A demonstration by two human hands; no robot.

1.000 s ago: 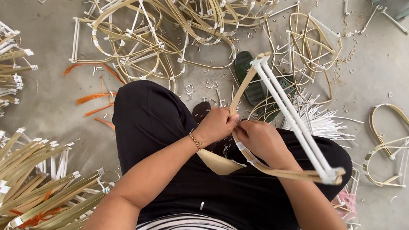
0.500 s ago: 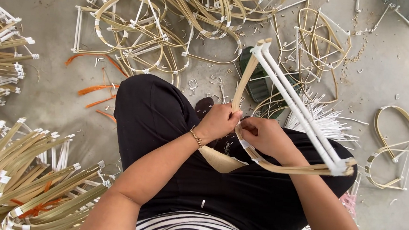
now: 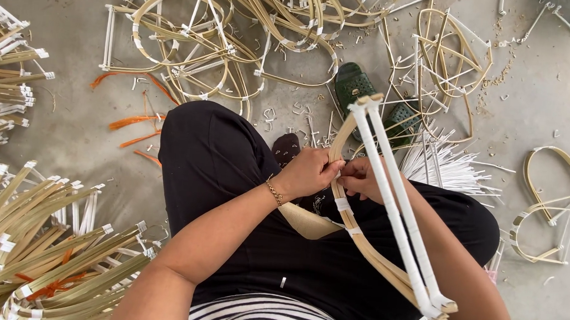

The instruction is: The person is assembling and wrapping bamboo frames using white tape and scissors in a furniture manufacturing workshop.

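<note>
Bamboo frame (image 3: 388,220) with white rods slants across the lap, long axis running away from the body; left hand (image 3: 311,172) and right hand (image 3: 362,179) both pinch its curved strip mid-length.

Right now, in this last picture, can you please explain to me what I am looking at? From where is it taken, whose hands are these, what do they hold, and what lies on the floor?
The picture comes from a camera worn on a person's head, looking down at their own lap and hands. The person sits above a grey concrete floor, in black trousers.

The left hand and the right hand meet at a curved frame made of bent cane strips and white rods. Both hands grip it at one spot on the cane.

Around them lie a pile of finished frames, bundles of cane strips, a bunch of white sticks and green sandals.
</note>
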